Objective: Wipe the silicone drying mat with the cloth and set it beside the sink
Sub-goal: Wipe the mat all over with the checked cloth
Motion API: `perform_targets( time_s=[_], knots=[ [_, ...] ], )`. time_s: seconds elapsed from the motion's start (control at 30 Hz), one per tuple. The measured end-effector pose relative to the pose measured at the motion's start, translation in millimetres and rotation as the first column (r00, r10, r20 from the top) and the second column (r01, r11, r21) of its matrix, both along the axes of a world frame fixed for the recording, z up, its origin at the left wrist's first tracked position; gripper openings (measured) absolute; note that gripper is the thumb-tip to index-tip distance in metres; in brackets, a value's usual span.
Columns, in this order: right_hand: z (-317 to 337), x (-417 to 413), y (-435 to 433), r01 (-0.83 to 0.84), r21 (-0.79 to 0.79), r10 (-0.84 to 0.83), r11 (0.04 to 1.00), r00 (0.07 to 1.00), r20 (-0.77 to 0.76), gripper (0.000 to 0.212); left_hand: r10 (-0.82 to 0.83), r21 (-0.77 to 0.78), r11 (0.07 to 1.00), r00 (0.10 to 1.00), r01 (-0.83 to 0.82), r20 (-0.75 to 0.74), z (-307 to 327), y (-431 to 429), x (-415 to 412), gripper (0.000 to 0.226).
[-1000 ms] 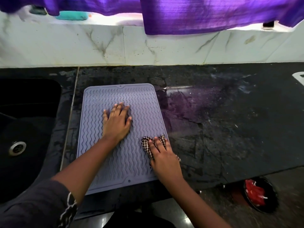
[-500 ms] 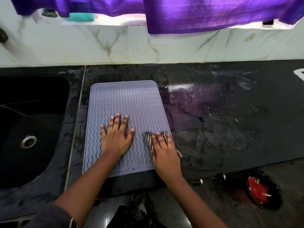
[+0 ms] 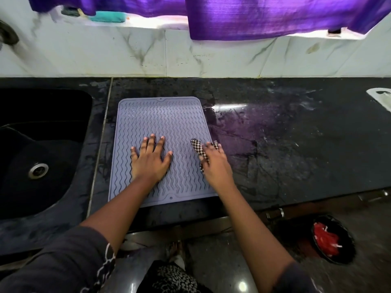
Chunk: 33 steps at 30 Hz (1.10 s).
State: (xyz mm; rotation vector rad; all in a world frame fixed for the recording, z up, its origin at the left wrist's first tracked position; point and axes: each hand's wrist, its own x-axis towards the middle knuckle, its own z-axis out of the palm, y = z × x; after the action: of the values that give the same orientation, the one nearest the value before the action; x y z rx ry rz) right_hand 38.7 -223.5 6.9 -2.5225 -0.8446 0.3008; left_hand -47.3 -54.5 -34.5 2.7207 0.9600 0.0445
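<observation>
The right hand (image 3: pixel 213 163), gripping the cloth (image 3: pixel 197 150), had slid farther along the right edge of the mat (image 3: pixel 169 117). The left hand (image 3: pixel 151 161) stayed flat and open, pinning the mat just right of the sink (image 3: pixel 53 127). Wiping looked unfinished.

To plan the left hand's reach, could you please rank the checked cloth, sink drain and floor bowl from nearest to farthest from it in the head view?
1. Checked cloth, just right of the left hand.
2. Sink drain, off to its left.
3. Floor bowl, far right, below the counter.
</observation>
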Motion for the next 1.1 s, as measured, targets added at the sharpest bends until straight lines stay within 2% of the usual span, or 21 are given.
perform_targets(
  time_s=[0.07,0.13,0.3,0.4,0.47,0.57,0.77,0.87,0.97,1.03,1.1],
  knots=[
    [-12,-2,8,-0.102,-0.160,0.117,0.982,0.989,0.087,0.050,0.000,0.000,1.000,1.000,0.000,0.008,0,0,0,0.063],
    [-18,-7,1,-0.129,-0.237,0.159,0.963,0.981,0.113,0.051,0.000,-0.002,1.000,1.000,0.000,0.012,-1,1,0,0.063],
    [-18,-61,-56,-0.205,-0.212,0.227,0.955,0.970,0.083,0.050,0.003,0.021,1.000,1.000,-0.004,0.019,-4,2,2,0.064],
    [-9,-64,-66,-0.231,-0.227,0.242,0.946,0.970,0.021,0.050,0.002,0.025,1.000,1.000,-0.003,0.027,-4,2,2,0.063],
    [2,-52,-58,-0.176,-0.175,0.174,0.969,0.984,-0.031,0.050,0.001,0.029,1.000,1.000,-0.002,0.024,-5,2,2,0.064],
    [8,-34,-30,-0.032,-0.086,0.035,0.996,0.999,0.035,0.051,0.002,0.036,0.999,1.000,-0.002,0.018,-6,2,2,0.064],
    [-15,-55,-23,-0.052,-0.315,0.096,0.948,0.987,0.126,0.056,0.003,0.037,0.999,1.000,-0.004,0.031,-6,3,2,0.064],
    [-6,-82,-46,-0.073,-0.407,0.116,0.911,0.990,0.083,0.058,0.001,0.033,0.999,0.999,-0.002,0.044,-6,2,2,0.063],
    [-3,-76,-58,-0.135,-0.297,0.156,0.945,0.987,0.049,0.050,0.000,0.037,0.999,0.999,-0.001,0.036,-5,2,3,0.064],
    [4,-57,-53,-0.057,-0.238,0.063,0.969,0.998,0.016,0.049,-0.001,0.039,0.999,1.000,0.000,0.031,-5,2,3,0.064],
    [9,-43,-37,0.005,-0.210,0.013,0.978,0.996,0.086,0.051,0.004,0.036,0.999,1.000,-0.005,0.025,-6,2,3,0.063]
  ],
)
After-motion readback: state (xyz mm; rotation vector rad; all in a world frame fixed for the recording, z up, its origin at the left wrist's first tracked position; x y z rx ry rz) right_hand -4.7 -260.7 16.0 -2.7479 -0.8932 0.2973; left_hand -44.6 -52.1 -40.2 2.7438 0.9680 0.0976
